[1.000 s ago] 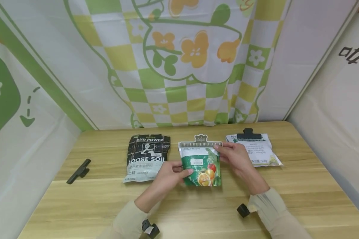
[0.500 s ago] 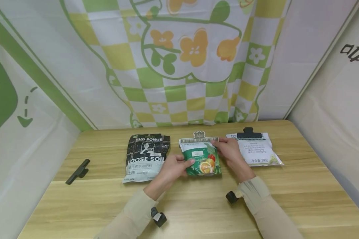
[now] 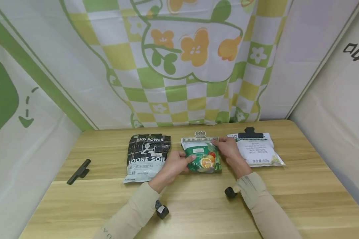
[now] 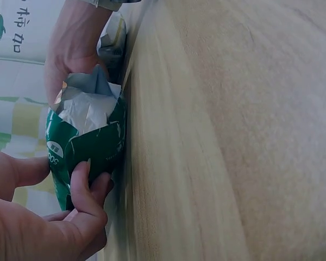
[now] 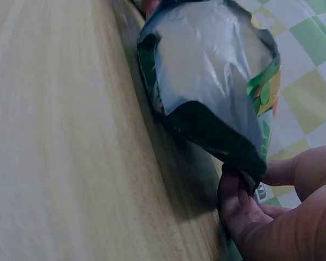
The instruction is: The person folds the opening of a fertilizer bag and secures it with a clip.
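Observation:
Between my hands is a green pouch (image 3: 198, 158) printed with fruit and vegetables. Along its top edge sits a white bag clip (image 3: 199, 139) with a crown-shaped tab. My left hand (image 3: 173, 164) pinches the pouch's left side between thumb and fingers. At the upper right corner, beside the clip's end, my right hand (image 3: 229, 150) pinches the pouch. Both wrist views show its silvery bottom (image 5: 204, 60) facing the cameras, low over the wooden table (image 5: 60, 136). In the left wrist view, thumb and fingers close on the green side (image 4: 98, 149).
A black-and-grey LOOSE SOIL bag (image 3: 147, 158) lies left of the pouch. To the right lies a white bag (image 3: 255, 151) with a black clip (image 3: 250, 133) across its top. Another black clip (image 3: 79, 171) rests at the table's left. A checkered curtain (image 3: 176, 96) hangs behind.
Both hands have moved the green pouch away from me, toward the back of the table, and its front now looks more tilted back. The other bags and the loose clip stay in place.

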The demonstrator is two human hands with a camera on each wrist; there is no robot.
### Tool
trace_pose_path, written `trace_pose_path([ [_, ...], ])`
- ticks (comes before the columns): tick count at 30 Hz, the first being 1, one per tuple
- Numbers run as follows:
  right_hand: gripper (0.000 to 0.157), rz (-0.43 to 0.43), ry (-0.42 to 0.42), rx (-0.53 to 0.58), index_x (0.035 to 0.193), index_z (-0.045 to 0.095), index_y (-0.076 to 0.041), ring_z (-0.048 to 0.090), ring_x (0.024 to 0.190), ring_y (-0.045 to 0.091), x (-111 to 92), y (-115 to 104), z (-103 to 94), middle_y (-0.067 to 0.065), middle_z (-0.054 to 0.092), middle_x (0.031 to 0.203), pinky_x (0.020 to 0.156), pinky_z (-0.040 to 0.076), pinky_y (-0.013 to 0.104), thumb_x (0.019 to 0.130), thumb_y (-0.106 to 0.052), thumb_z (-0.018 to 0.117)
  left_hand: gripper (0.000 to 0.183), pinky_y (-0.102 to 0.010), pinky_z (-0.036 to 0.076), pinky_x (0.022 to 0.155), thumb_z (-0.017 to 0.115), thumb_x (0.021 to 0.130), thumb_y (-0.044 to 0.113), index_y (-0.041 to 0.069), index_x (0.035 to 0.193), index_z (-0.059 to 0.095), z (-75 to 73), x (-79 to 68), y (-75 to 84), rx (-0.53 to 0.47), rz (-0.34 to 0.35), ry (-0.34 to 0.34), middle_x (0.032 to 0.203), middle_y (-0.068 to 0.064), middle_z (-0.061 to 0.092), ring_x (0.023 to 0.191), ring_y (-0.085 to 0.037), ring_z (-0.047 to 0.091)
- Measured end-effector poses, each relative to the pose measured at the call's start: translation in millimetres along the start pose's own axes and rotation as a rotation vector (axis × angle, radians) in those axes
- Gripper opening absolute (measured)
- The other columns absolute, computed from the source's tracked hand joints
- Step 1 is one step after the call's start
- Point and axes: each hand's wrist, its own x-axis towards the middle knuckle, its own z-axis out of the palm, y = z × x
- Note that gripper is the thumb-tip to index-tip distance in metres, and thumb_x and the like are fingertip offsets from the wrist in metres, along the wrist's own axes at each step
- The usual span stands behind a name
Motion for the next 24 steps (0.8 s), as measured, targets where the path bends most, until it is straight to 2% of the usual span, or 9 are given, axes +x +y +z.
trace_pose_path([
  [3,0.062,-0.003,-0.017,-0.013,0.148,0.049,0.012,0.064,0.096,0.015,1.2,-0.6,-2.2,0.029,0.058,0.144,0.076,0.053,0.018,0.101,-0.020,0.071,0.030,-0.030,0.064,0.071,0.071,0.101,0.024,-0.005,0.110,0.072,-0.5,1.3,0.3,-0.002,0.007,-0.006,0.095,-0.012,0.075,0.069,-0.012,0.068],
  [9,0.063,-0.003,-0.036,-0.024,0.148,0.048,0.013,0.065,0.083,0.009,4.0,0.4,-3.7,0.031,0.059,0.143,0.070,0.055,0.016,0.100,-0.019,0.072,0.031,-0.030,0.065,0.073,0.069,0.103,0.023,-0.007,0.109,0.072,-1.7,3.1,-1.1,-0.009,0.018,-0.014,0.097,-0.014,0.075,0.071,-0.011,0.070],
  [12,0.062,-0.009,-0.036,-0.024,0.148,0.048,0.013,0.065,0.084,0.009,5.1,1.7,-3.2,0.031,0.059,0.142,0.070,0.056,0.016,0.100,-0.019,0.072,0.031,-0.029,0.065,0.073,0.069,0.103,0.024,-0.006,0.109,0.072,-2.6,3.8,-2.1,0.000,0.016,-0.008,0.098,-0.014,0.075,0.071,-0.011,0.069],
  [19,0.062,-0.030,-0.035,-0.063,0.149,0.049,0.011,0.068,0.104,0.021,4.2,2.5,-2.1,0.029,0.058,0.146,0.079,0.058,0.021,0.102,-0.023,0.069,0.033,-0.029,0.064,0.070,0.071,0.101,0.026,-0.006,0.109,0.072,-5.1,4.6,-3.4,0.041,0.011,0.010,0.095,-0.013,0.074,0.068,-0.012,0.068],
  [24,0.065,-0.052,-0.040,-0.117,0.151,0.046,0.010,0.063,0.126,0.033,2.6,1.9,-2.0,0.030,0.053,0.152,0.099,0.057,0.036,0.102,-0.026,0.068,0.033,-0.028,0.062,0.069,0.071,0.102,0.028,-0.004,0.109,0.073,-5.6,4.8,-3.3,0.054,-0.006,0.018,0.094,-0.011,0.074,0.066,-0.013,0.067],
])
